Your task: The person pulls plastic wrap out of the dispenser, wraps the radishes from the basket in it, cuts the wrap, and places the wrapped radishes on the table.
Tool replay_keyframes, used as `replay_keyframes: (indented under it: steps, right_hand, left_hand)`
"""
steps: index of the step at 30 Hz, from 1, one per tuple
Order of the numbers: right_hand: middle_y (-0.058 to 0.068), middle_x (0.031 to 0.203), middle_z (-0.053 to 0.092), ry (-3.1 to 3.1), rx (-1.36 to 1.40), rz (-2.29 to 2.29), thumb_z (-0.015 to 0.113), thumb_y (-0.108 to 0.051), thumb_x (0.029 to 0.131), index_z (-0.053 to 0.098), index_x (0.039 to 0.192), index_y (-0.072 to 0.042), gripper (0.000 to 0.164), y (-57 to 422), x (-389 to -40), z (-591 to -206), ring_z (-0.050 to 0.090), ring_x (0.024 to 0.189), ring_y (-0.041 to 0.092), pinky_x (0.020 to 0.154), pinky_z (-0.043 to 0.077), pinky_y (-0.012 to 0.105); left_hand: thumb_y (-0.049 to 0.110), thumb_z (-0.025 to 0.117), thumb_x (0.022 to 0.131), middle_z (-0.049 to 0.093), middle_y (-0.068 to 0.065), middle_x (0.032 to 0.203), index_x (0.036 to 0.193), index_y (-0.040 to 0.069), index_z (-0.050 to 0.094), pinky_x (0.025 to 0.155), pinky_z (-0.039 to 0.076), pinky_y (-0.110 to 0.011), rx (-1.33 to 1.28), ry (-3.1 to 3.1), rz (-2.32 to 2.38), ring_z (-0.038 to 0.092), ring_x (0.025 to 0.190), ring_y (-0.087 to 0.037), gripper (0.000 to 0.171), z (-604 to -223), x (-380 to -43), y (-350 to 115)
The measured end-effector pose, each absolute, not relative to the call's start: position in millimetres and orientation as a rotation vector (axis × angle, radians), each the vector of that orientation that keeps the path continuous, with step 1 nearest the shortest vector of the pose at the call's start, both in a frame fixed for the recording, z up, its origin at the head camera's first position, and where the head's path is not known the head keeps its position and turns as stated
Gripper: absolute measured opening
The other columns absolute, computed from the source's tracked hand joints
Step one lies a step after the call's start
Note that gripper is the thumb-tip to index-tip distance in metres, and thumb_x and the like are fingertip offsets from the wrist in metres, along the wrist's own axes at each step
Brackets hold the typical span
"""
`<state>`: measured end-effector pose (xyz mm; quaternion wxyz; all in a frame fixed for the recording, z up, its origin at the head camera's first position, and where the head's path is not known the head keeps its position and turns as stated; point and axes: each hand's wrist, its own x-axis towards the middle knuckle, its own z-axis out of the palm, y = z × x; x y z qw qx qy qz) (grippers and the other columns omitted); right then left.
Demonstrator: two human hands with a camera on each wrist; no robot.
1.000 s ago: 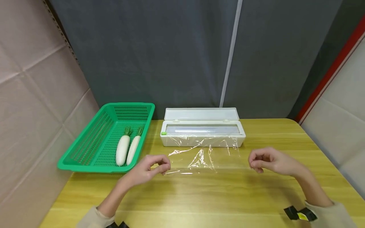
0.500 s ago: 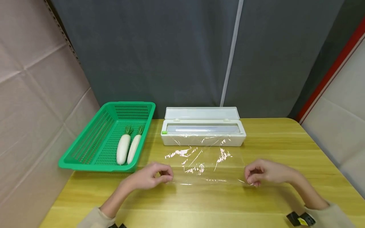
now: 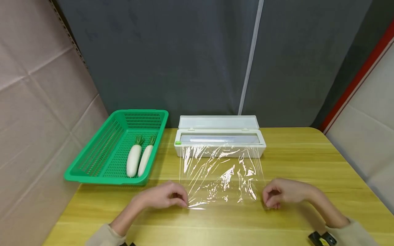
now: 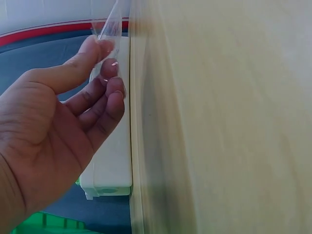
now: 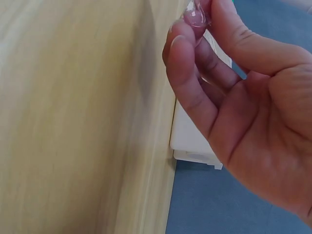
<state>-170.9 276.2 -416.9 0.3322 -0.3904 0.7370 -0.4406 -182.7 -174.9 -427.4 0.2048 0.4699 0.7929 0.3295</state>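
A sheet of clear plastic wrap (image 3: 221,177) stretches from a white dispenser box (image 3: 220,152) toward the front of the table. My left hand (image 3: 167,195) pinches the sheet's near left corner between thumb and fingertips; in the left wrist view, the film passes over the fingertips of the left hand (image 4: 63,107). At the near right corner, my right hand (image 3: 286,194) pinches the film too, and a bunched bit of it shows at the fingertips of the right hand (image 5: 243,92) in the right wrist view. The box's lid (image 3: 218,122) stands raised, with the wrap roll (image 3: 220,139) inside.
Left of the box is a green perforated basket (image 3: 92,180) holding two white radishes, one (image 3: 133,160) beside the other (image 3: 145,160). A small green slider (image 3: 178,142) sits at the box's left end. A dark curtain (image 3: 172,61) hangs behind the wooden table (image 3: 227,229).
Both hands have moved toward the table's front edge, drawing more plastic wrap out of the box. The sheet is longer and more taut. Box, basket and radishes have stayed in place.
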Motion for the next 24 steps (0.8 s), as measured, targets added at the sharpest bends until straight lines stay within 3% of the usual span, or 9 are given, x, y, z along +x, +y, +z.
replay_keyframes:
  steps: [5, 12, 20, 24]
  right_hand:
    - [0.017, 0.075, 0.065, 1.926, -1.013, -1.132, 0.064, -0.008, 0.097, 0.071, 0.092, -0.003, 0.01, 276, -172, -421, 0.057, 0.068, 0.0, 0.057, 0.055, 0.027]
    - [0.004, 0.078, 0.069, 1.968, -0.972, -1.108, 0.058, -0.012, 0.103, 0.068, 0.094, -0.004, 0.015, 280, -172, -428, 0.062, 0.069, 0.004, 0.06, 0.056, 0.03]
    - [0.001, 0.074, 0.068, 2.015, -0.914, -1.156, 0.06, -0.013, 0.102, 0.063, 0.096, -0.007, 0.008, 277, -171, -429, 0.063, 0.065, 0.007, 0.057, 0.057, 0.033]
    - [-0.002, 0.073, 0.066, 2.119, -0.967, -1.109, 0.065, -0.012, 0.099, 0.064, 0.096, -0.011, 0.004, 278, -172, -429, 0.059, 0.064, 0.003, 0.057, 0.054, 0.027]
  left_hand:
    - [0.021, 0.072, 0.094, 0.063, 0.019, 0.084, 0.092, 0.018, 0.075, 0.069, 0.053, -0.019, 1.297, 2.209, 0.857, 0.055, 0.075, 0.005, 0.005, -429, -181, -173]
    - [0.027, 0.072, 0.094, 0.061, 0.018, 0.079, 0.092, 0.019, 0.077, 0.062, 0.052, -0.019, 1.212, 2.218, 0.825, 0.052, 0.068, 0.005, 0.01, -433, -180, -174]
    - [0.034, 0.062, 0.101, 0.066, 0.014, 0.078, 0.099, 0.021, 0.074, 0.065, 0.054, -0.022, 1.091, 2.206, 0.886, 0.059, 0.068, -0.001, 0.018, -430, -181, -175]
    - [0.034, 0.063, 0.101, 0.066, 0.014, 0.08, 0.101, 0.021, 0.073, 0.067, 0.054, -0.022, 1.093, 2.22, 0.877, 0.06, 0.07, -0.001, 0.016, -430, -181, -176]
